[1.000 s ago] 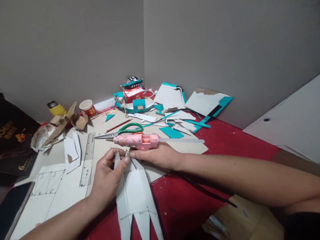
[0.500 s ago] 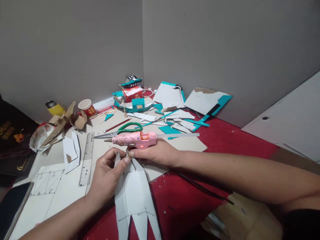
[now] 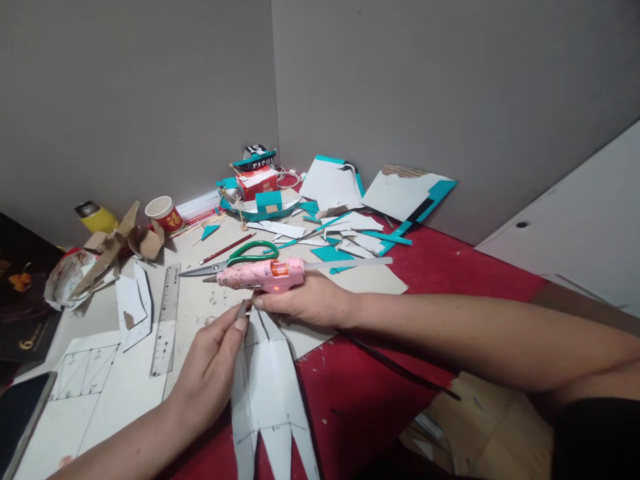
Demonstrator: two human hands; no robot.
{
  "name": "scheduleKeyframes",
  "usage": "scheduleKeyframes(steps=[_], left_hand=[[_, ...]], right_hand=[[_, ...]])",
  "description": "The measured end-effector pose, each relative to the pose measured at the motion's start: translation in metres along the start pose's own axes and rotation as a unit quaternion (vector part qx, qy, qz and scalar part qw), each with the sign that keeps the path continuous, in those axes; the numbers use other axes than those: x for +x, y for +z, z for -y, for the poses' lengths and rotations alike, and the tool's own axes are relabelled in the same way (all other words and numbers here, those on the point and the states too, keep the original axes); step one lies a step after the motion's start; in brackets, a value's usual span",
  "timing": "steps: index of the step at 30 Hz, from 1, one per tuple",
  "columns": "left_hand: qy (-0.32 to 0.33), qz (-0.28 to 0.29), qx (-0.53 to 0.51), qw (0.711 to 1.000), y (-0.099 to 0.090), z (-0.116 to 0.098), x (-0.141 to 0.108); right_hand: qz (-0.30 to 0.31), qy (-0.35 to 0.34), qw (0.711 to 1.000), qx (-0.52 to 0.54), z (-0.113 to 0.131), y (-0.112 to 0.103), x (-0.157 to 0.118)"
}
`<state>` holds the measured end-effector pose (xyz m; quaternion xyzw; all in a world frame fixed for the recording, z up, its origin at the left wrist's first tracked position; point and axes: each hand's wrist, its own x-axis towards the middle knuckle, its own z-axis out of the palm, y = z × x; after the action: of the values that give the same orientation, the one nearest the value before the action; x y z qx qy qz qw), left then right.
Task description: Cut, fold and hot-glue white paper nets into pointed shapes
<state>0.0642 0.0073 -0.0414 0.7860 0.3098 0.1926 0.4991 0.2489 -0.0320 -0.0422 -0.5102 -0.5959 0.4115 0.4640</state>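
Note:
My right hand (image 3: 323, 301) is closed round a pink hot glue gun (image 3: 265, 275), its metal nozzle pointing left and a pale glue stick jutting out behind. The thumb and fingertips of that hand are at the top tips of a white cardboard cut-out (image 3: 273, 380). My left hand (image 3: 215, 353) pinches the cut-out's left flap at its upper end. Bent along pencilled lines, the cut-out has pointed strips at both ends. Green-handled scissors (image 3: 253, 251) lie just beyond the glue gun, partly hidden by it. The glue gun's handle is hidden in my grip.
A clear ruler (image 3: 166, 327), a cut white piece (image 3: 134, 307) and a phone (image 3: 23, 420) lie left. Behind are a paper cup (image 3: 164, 215), a model boat (image 3: 263, 207), a red pencil (image 3: 227, 248) and several cardboard scraps (image 3: 355, 233). A dark cord (image 3: 400, 365) runs beneath my right forearm.
My left fingers have drawn slightly away from my right fingertips, and the left flap is pinched more closely. The whole view has shifted a little; the glue gun stays in my right hand.

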Motion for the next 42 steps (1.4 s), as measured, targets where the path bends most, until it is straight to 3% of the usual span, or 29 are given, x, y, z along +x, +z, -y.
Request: scheduleKeyframes(steps=[5, 10, 14, 20, 26, 32, 42], left_hand=[[0.013, 0.028, 0.068, 0.997, -0.002, 0.002, -0.002], [-0.002, 0.041, 0.057, 0.998, -0.002, 0.004, 0.001], [-0.016, 0.031, 0.049, 0.998, -0.003, 0.003, 0.003], [-0.033, 0.064, 0.044, 0.996, -0.005, 0.005, 0.004], [-0.026, 0.056, 0.062, 0.996, -0.006, 0.009, 0.007], [-0.018, 0.054, 0.051, 0.997, -0.006, 0.006, 0.007], [-0.053, 0.026, 0.044, 0.997, 0.0, 0.011, 0.001]], right_hand=[[0.024, -0.059, 0.997, 0.045, 0.001, -0.001, 0.001], [0.061, -0.098, 0.991, 0.064, 0.003, -0.001, 0.004], [0.032, -0.056, 0.997, 0.04, 0.002, 0.001, 0.002], [-0.018, 0.0, 0.998, -0.052, -0.007, 0.002, 0.0], [-0.023, 0.084, 0.993, -0.083, -0.006, 0.003, -0.002], [-0.018, 0.064, 0.996, -0.067, -0.008, 0.003, -0.002], [-0.024, 0.097, 0.994, -0.036, -0.012, 0.006, -0.005]])
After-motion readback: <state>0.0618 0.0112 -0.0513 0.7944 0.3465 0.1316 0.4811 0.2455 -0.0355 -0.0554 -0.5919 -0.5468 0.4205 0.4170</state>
